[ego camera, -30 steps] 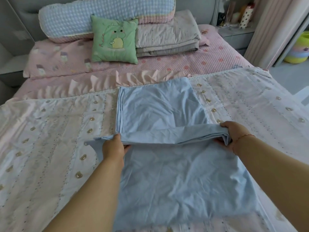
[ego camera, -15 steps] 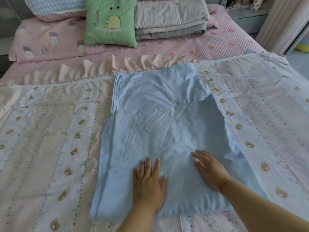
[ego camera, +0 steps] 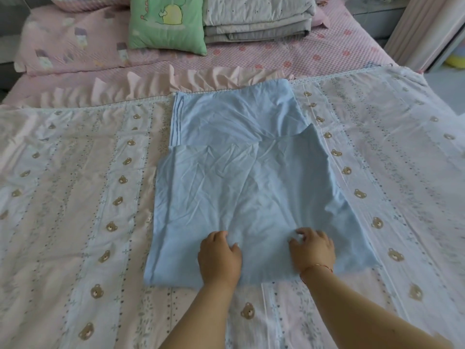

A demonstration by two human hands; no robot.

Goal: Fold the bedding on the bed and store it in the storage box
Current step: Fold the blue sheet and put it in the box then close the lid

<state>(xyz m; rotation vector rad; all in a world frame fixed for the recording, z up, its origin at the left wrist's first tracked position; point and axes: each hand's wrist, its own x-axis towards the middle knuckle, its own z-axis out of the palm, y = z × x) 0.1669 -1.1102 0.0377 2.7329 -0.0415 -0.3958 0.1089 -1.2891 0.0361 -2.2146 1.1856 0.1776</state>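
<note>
Head view: a pale blue sheet (ego camera: 246,187), thin, soft and finely creased, lies part-folded at the middle of a bed, its near layer doubled over the far one so the upper edge steps unevenly across the cloth. Stitched piping runs down the far layer's left edge. Both hands press on the near part of the sheet: the left hand (ego camera: 219,258) with fingers curled and bunching the fabric under its tips, the right hand (ego camera: 312,249) likewise curled, fingertips pinching a small ridge of cloth, a thin red-and-gold bracelet (ego camera: 317,267) at the wrist. Beneath the sheet spreads a white quilt (ego camera: 83,197), striped lengthwise and dotted with small brown bear faces, its far edge trimmed in lace over a pink ruffle (ego camera: 156,84). At the head of the bed sit a square green cushion (ego camera: 167,21) with a cartoon dinosaur and, just beside it, a stack of folded grey blankets (ego camera: 256,18) on a pink checked cover (ego camera: 302,59).
</note>
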